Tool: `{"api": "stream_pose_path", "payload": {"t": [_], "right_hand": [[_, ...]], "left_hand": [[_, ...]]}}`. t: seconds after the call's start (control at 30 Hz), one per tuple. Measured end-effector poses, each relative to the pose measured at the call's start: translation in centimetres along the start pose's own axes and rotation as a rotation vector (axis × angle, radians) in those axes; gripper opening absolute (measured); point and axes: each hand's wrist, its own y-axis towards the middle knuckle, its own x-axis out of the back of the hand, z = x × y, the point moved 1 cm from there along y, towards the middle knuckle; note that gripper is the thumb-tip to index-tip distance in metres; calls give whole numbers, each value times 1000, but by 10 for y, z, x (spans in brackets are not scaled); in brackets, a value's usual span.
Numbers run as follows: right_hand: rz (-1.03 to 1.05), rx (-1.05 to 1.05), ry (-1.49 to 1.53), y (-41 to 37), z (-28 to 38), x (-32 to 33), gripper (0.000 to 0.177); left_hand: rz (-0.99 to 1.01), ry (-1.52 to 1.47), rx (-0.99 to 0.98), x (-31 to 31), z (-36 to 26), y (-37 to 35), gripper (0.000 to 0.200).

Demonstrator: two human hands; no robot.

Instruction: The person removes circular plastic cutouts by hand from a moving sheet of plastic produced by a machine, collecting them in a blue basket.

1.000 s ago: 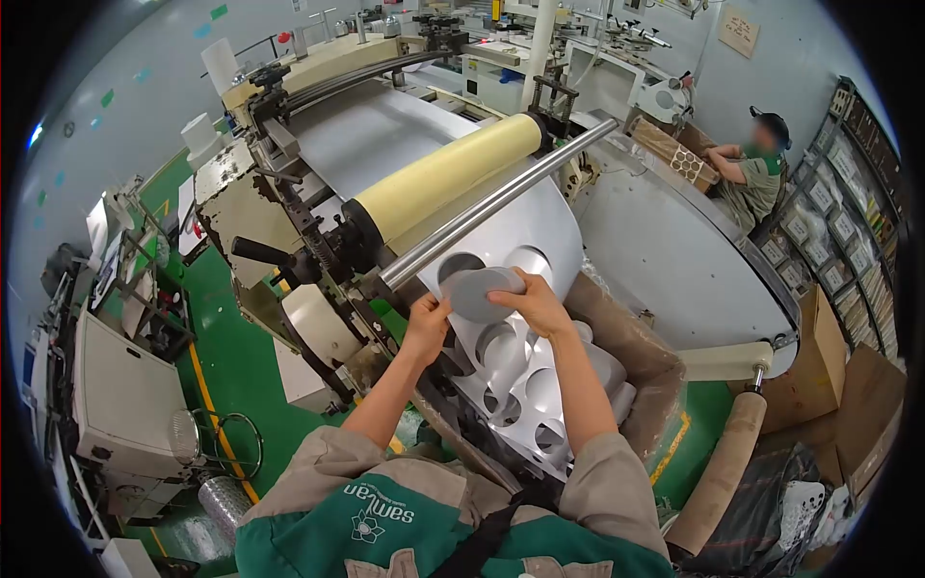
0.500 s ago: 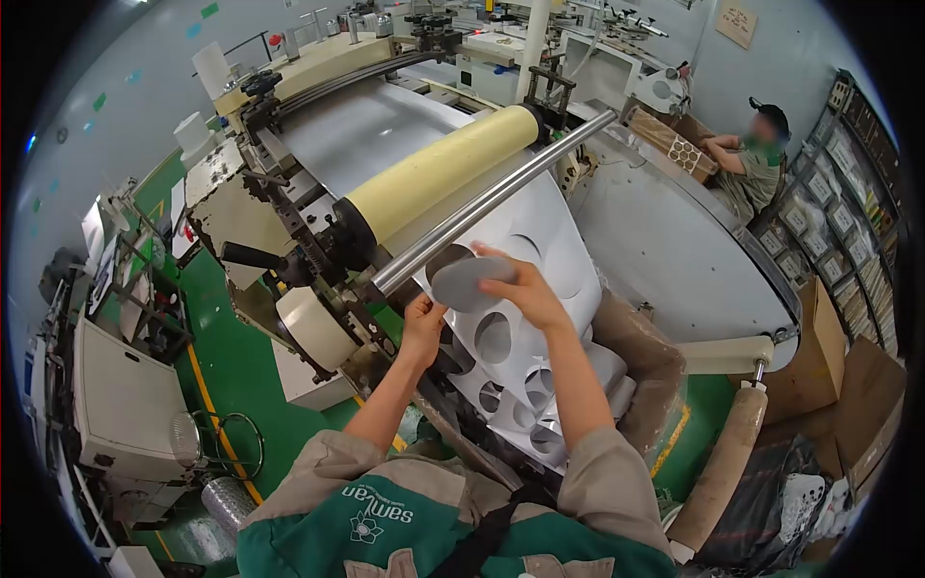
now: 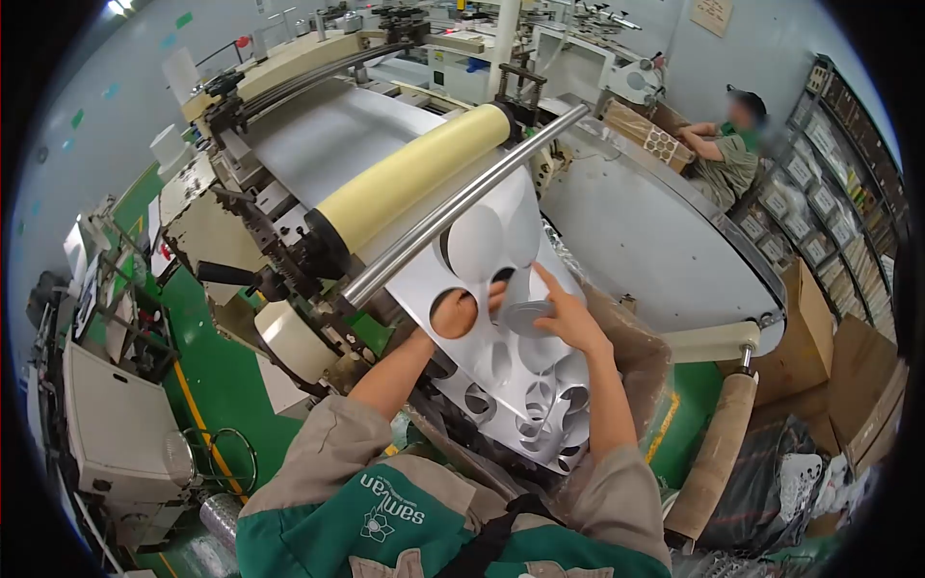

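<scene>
A silvery sheet with round holes (image 3: 409, 291) hangs down from the machine below a steel bar (image 3: 462, 207) and a yellow roller (image 3: 414, 178). My left hand (image 3: 455, 313) is behind this sheet, seen partly through a hole; its fingertips show at another opening, and what they hold, if anything, is hidden. My right hand (image 3: 575, 323) is in front of the sheet, its fingers closed around a stack of grey discs (image 3: 528, 318). Above my hands, a round piece (image 3: 475, 241) still sits within the sheet.
Folds of punched sheet (image 3: 477, 400) lie in a plastic-lined bin (image 3: 631, 371) below my hands. A co-worker (image 3: 734, 144) is beside a cardboard box (image 3: 647, 135) at the upper right. A brown roll (image 3: 713, 458) leans at the right, near open cartons (image 3: 795, 318).
My left hand has moved from in front of the sheet to behind it. My right hand, with the discs, has shifted right and down. The camera view has shifted slightly.
</scene>
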Motion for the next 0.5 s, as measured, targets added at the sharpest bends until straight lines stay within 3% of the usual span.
{"api": "stream_pose_path", "payload": {"t": [0.03,0.13,0.2,0.27,0.3,0.33,0.37,0.4,0.47,0.5], "right_hand": [[20,74,-147,7,-1,0,79],[-28,367,-424,9,-46,-18,37],[-194,311,-208,-19,-94,-33,18],[-470,-120,-50,-69,-156,-59,15],[-487,-335,638,-97,-198,-80,20],[-677,-478,980,-125,-216,-102,31],[-641,-561,1013,-152,-239,-124,36],[-605,-647,1050,-175,-260,-143,42],[-408,-896,854,-205,-288,-159,47],[-202,-777,434,-205,-291,-151,50]], "left_hand": [[-13,256,-13,4,8,5,44],[-110,490,-77,21,27,1,47],[-223,599,-199,36,30,-15,49],[-356,666,-442,37,27,-42,51],[-409,669,-593,31,28,-55,52],[-457,693,-759,12,32,-61,56],[-515,725,-922,-7,37,-67,60],[-463,816,-885,-17,41,-78,65],[-651,920,-1073,-39,49,-74,54],[-698,1047,-1092,-41,47,-70,48]]}}
